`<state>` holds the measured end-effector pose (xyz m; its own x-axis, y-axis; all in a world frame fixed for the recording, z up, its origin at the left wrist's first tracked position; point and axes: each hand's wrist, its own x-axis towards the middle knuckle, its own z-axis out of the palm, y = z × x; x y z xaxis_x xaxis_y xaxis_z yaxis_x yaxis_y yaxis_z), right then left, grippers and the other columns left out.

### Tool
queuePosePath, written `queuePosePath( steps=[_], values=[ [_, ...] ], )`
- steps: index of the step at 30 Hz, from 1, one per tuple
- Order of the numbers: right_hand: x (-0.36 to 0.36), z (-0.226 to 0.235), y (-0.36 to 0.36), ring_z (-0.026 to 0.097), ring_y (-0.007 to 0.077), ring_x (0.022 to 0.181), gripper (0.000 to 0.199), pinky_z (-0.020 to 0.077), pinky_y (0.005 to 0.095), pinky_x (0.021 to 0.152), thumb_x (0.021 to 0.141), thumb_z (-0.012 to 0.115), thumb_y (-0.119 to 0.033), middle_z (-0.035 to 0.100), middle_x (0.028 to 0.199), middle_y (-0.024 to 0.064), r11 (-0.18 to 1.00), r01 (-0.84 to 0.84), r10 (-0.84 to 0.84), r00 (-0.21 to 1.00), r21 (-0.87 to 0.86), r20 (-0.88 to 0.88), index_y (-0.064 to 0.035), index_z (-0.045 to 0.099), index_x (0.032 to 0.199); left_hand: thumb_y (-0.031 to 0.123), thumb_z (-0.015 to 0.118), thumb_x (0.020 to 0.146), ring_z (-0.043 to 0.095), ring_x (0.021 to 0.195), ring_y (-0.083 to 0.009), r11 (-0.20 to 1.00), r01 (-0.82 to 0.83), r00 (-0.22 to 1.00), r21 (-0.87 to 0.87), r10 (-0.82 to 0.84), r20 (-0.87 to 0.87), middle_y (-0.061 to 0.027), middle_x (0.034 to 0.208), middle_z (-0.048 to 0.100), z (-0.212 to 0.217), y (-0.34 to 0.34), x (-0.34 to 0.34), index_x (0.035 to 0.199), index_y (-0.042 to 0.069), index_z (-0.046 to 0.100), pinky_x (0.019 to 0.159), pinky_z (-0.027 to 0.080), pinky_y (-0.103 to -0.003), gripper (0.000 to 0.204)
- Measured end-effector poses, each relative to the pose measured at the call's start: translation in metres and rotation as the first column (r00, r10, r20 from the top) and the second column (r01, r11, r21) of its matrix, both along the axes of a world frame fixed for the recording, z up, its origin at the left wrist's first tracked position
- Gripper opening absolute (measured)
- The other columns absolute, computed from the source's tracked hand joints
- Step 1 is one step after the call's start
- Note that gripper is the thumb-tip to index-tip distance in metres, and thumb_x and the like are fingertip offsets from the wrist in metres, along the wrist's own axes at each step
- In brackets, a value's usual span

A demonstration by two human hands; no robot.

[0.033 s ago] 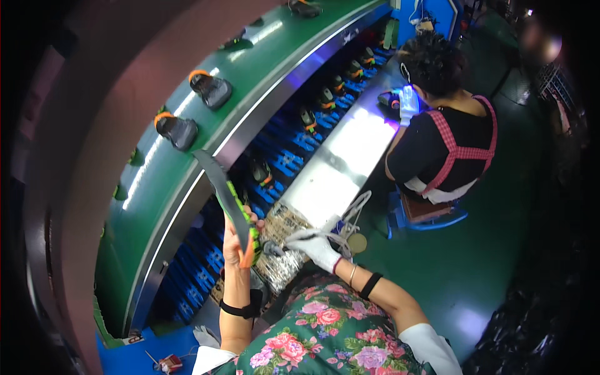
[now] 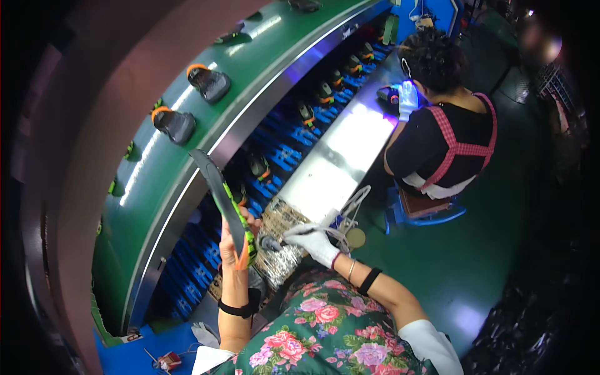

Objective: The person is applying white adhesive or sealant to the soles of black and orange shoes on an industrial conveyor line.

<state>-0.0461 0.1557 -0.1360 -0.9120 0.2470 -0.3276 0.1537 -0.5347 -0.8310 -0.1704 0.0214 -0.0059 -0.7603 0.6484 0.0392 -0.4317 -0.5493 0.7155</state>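
Left hand clutched a black-green-orange shoe edgeways mid-frame, prob baring its side, white-gloved right hand gripping a grey round-headed tool.

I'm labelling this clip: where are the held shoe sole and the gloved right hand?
Held shoe sole (image 2: 223,200): head view, middle of its dark grey face.
Gloved right hand (image 2: 316,245): head view, back of the glove.

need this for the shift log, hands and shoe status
Left hand gripping dark-soled shoe. Gloved right hand holding grey-headed tool near shoe's lower end. Pale cord looped beside right hand.
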Motion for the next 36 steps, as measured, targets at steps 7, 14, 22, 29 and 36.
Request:
queuePosePath(
  steps=[7,14,22,29,36],
  values=[
    [-0.017,0.023,-0.004,0.069,0.0137,0.085,0.020,0.0554,0.0264,0.078,0.086,0.074,-0.004,0.074,0.096,0.0065,0.980,0.083,-0.096,0.994,-0.182,-0.059,0.0007,0.073,0.106,0.022,0.063,0.079,0.057,0.080,-0.0204,0.987,-0.098,0.994,-0.128,0.103,0.039,-0.0090,0.085,0.061,-0.015,-0.091,0.016,0.111,-0.003,0.062,0.083,0.044,-0.035,0.041],
    [-0.026,0.104,-0.030,0.065,0.0125,0.091,0.019,0.0513,0.0256,0.081,0.091,0.068,-0.005,0.072,0.106,0.0075,0.940,0.023,-0.095,0.976,-0.342,-0.197,0.0010,0.072,0.109,0.011,0.063,0.073,0.059,0.118,-0.0470,0.931,-0.134,0.977,-0.341,0.182,0.111,-0.0231,0.138,0.055,-0.041,-0.139,0.066,0.146,-0.001,0.041,0.105,0.049,-0.056,0.077],
    [-0.018,0.178,-0.076,0.068,0.0155,0.094,0.024,0.0547,0.0283,0.083,0.087,0.070,0.001,0.073,0.107,0.0107,0.972,-0.008,0.086,0.943,0.235,-0.322,0.0027,0.072,0.111,0.072,0.044,0.093,0.056,0.124,-0.0431,0.996,0.026,0.854,0.079,-0.064,0.517,-0.0207,0.136,0.058,-0.041,-0.141,0.080,0.146,0.003,0.044,0.109,0.042,-0.058,0.087],
    [-0.004,0.188,-0.120,0.070,0.0160,0.093,0.026,0.0561,0.0287,0.084,0.079,0.077,0.004,0.075,0.103,0.0122,0.962,-0.025,0.068,0.986,0.272,-0.150,0.0047,0.074,0.105,0.091,0.025,0.082,0.063,0.110,-0.0395,0.856,-0.110,0.765,0.504,-0.251,0.593,-0.0236,0.129,0.061,0.000,-0.151,0.076,0.142,0.000,0.044,0.100,0.049,-0.055,0.111],
    [-0.002,0.189,-0.145,0.072,0.0220,0.083,0.020,0.0562,0.0322,0.075,0.076,0.077,0.003,0.076,0.097,0.0140,0.775,0.170,0.097,0.920,0.609,-0.381,0.0004,0.075,0.095,0.089,0.026,0.085,0.057,0.121,-0.0349,0.872,-0.060,0.811,0.486,-0.242,0.533,-0.0174,0.138,0.056,-0.014,-0.177,0.088,0.146,0.005,0.044,0.106,0.044,-0.051,0.105]
  ],
)
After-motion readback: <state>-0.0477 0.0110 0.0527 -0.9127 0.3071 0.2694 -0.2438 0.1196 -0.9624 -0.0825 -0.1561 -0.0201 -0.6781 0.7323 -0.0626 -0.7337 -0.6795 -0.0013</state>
